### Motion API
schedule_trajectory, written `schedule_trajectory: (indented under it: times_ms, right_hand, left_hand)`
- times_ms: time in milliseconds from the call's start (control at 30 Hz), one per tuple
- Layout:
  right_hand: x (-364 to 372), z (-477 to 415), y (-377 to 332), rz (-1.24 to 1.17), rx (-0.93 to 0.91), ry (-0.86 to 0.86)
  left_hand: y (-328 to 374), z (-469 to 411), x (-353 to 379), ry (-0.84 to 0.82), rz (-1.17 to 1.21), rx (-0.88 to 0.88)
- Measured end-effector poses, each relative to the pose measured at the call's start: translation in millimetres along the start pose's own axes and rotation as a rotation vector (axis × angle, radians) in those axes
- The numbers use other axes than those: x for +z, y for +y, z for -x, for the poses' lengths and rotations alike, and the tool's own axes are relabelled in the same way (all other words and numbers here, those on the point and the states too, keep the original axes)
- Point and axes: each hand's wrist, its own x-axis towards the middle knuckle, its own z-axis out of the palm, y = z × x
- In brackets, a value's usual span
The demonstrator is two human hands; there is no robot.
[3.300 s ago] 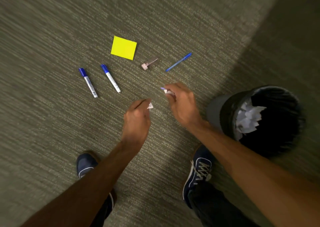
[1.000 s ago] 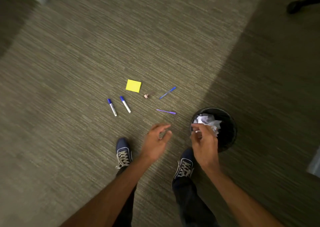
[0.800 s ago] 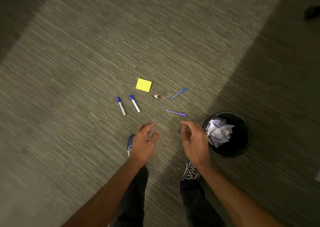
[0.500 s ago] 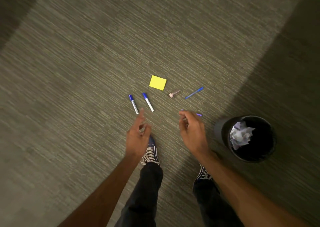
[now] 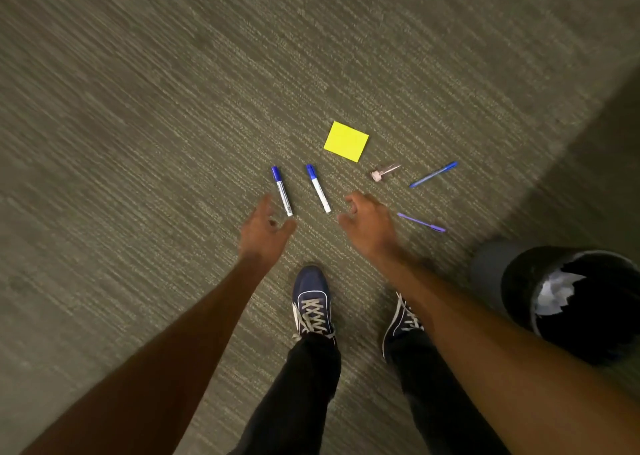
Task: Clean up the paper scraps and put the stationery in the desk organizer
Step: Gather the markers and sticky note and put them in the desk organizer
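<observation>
Stationery lies on the carpet ahead of me. Two blue-capped white markers, the left marker (image 5: 282, 191) and the right marker (image 5: 318, 188), lie side by side. Behind them rests a yellow sticky-note pad (image 5: 346, 141). A small pink object (image 5: 383, 171), a blue pen (image 5: 433, 174) and a purple pen (image 5: 421, 222) lie to the right. My left hand (image 5: 265, 234) hovers open just below the left marker. My right hand (image 5: 369, 225) is open between the right marker and the purple pen. Both hands hold nothing. The desk organizer is out of view.
A black waste bin (image 5: 519, 281) with crumpled white paper (image 5: 557, 295) inside stands at the right, close to my right forearm. My two blue sneakers (image 5: 311, 302) stand on the carpet below my hands. A shadowed area covers the floor's right side.
My right hand dropped paper into the bin, then both hands swung left and forward toward the markers. The view has moved closer to the stationery, and the bin has shifted to the right edge.
</observation>
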Motion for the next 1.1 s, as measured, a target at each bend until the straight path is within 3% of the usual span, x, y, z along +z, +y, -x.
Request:
schedule_trajectory:
  times_ms: [267, 467, 600, 700, 867, 1100]
  right_hand:
    - [100, -86, 49, 0.058, -0.047, -0.06]
    - [137, -119, 67, 0.153, -0.09, 0.04]
    - [142, -127, 70, 0.215, -0.108, 0.053]
    - [137, -131, 68, 0.146, -0.073, 0.027]
    - [112, -124, 49, -0.178, -0.011, 0.003]
    - [79, -93, 24, -0.354, -0.067, -0.123]
  left_hand:
    - [-71, -119, 76, 0.052, -0.014, -0.104]
    - [-80, -166, 109, 0.236, -0.087, -0.178]
    - [-74, -177, 112, 0.27, -0.119, -0.167]
    - [-66, -172, 105, 0.216, 0.03, -0.158]
    - [-49, -153, 90, -0.065, 0.652, -0.228]
    - [-16, -114, 78, -0.201, 0.757, -0.271]
